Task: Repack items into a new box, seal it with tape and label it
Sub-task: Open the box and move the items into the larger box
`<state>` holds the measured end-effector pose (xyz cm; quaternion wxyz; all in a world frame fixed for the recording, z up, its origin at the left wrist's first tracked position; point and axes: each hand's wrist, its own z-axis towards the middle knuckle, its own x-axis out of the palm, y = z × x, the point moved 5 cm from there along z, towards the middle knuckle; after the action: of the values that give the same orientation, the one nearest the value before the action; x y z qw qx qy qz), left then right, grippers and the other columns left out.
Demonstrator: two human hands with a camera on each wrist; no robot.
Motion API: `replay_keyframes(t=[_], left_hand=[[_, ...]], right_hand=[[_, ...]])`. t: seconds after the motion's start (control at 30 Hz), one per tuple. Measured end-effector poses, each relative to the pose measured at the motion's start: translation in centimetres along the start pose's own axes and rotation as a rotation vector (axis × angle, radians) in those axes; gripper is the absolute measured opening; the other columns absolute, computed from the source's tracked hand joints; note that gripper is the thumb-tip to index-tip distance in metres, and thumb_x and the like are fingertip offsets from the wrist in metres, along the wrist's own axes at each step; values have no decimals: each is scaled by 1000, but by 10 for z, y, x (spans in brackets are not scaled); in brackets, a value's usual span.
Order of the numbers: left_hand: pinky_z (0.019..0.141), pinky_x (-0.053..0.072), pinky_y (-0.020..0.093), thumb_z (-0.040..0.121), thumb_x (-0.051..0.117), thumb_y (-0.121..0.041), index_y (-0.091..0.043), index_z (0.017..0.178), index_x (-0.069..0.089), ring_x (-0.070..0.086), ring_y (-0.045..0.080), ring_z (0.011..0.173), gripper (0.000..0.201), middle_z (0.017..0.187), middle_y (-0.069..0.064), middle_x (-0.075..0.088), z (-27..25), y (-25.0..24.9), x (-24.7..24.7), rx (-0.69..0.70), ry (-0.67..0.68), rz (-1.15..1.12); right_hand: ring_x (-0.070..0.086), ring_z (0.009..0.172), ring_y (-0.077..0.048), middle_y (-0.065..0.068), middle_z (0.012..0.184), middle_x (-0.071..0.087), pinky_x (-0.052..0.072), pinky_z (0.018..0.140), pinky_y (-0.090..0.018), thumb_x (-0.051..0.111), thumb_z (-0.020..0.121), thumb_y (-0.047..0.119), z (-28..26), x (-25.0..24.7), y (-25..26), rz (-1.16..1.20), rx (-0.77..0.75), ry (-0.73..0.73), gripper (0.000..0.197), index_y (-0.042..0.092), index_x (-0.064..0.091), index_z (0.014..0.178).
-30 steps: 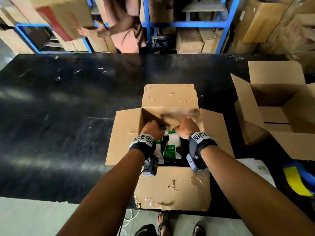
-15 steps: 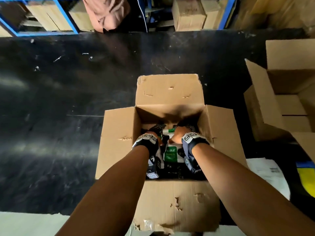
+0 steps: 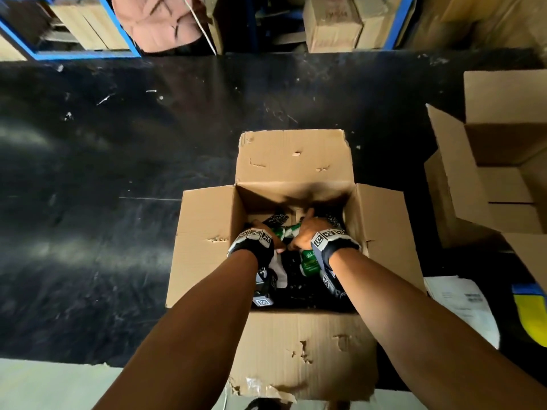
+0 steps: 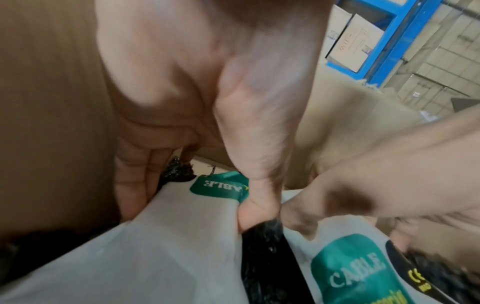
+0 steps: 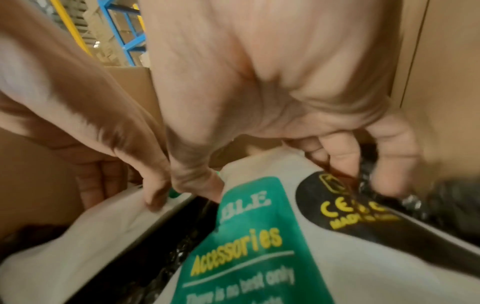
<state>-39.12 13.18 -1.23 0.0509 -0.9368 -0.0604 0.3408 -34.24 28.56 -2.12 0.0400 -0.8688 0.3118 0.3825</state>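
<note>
Both hands are down inside the open cardboard box on the black table: the left hand pinches one white cable packet, the right hand grips another (green "Accessories" label), side by side.

Head view looks down; wrist views sit close inside the box.

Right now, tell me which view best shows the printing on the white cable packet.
The right wrist view: the white cable packet fills it, with "Accessories" and a CE mark legible. The left wrist view shows only "CABLE". The head view catches a small green patch.
</note>
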Motion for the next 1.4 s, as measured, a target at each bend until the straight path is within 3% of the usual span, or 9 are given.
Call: replay_keyframes(t=[0.23, 0.33, 0.47, 0.67, 0.83, 0.97, 1.13, 1.23, 1.4], left_hand=[[93, 54, 36, 59, 77, -57, -18, 127, 61, 63, 27, 106, 80, 129, 6, 62, -10, -8, -12, 57, -6, -51], [99, 50, 38, 60, 73, -60, -19, 142, 48, 57, 31, 118, 95, 140, 9, 54, -14, -10, -16, 84, -29, -81], [116, 33, 42, 75, 66, -70, 0, 155, 1, 32, 38, 143, 125, 160, 19, 24, -32, -7, -29, 11, -66, -178], [110, 38, 39, 81, 52, -71, -26, 154, 23, 50, 37, 130, 90, 148, 13, 48, -60, -23, -51, 214, -99, -196], [103, 34, 37, 90, 48, -57, -18, 145, 35, 47, 36, 129, 68, 141, 15, 52, -99, -53, -87, 302, -183, -261], [97, 44, 40, 73, 66, -52, -12, 135, 39, 56, 36, 114, 78, 126, 17, 60, -124, -92, -109, 365, -247, -314], [88, 46, 36, 82, 75, -27, -11, 141, 36, 59, 34, 110, 73, 128, 18, 60, -162, -168, -128, 468, -348, -259], [98, 45, 37, 77, 79, -35, -10, 144, 37, 56, 34, 120, 82, 136, 15, 56, -183, -230, -130, 505, -390, -210], [79, 47, 31, 72, 79, -47, -13, 123, 61, 60, 28, 99, 64, 119, 9, 64, -212, -360, -104, 609, -427, -119]], right_hand=[[30, 146, -42, -23, 161, 22, 40, 114, -43, 68, 78, 55, -21, -36, -7, 45, -41, -11, 106, 22, 8, 159], [41, 140, -38, -15, 155, 41, 45, 105, -38, 68, 80, 50, -29, -45, -14, 102, -63, -62, 92, 19, 25, 156], [47, 136, -36, -17, 152, 43, 48, 98, -37, 68, 86, 31, -49, -58, -21, 146, -59, -102, 86, 17, 22, 158], [50, 131, -40, -20, 147, 45, 49, 101, -43, 67, 84, 49, -84, -80, -27, 204, -86, -264, 77, 18, 35, 147], [57, 123, -38, -15, 142, 53, 50, 92, -39, 62, 83, 49, -119, -113, -40, 282, -111, -392, 71, 21, 39, 145], [61, 117, -37, -11, 133, 62, 52, 95, -40, 63, 76, 55, -149, -151, -65, 363, -133, -481, 67, 26, 49, 135], [62, 113, -34, -8, 127, 63, 52, 92, -41, 65, 80, 53, -174, -206, -131, 414, -115, -605, 61, 25, 51, 132], [62, 112, -32, -5, 126, 65, 52, 93, -40, 66, 81, 50, -178, -238, -190, 431, -84, -660, 58, 25, 52, 130], [63, 112, -35, -10, 125, 65, 48, 83, -35, 66, 79, 57, -164, -287, -310, 393, 17, -696, 60, 21, 53, 126]])
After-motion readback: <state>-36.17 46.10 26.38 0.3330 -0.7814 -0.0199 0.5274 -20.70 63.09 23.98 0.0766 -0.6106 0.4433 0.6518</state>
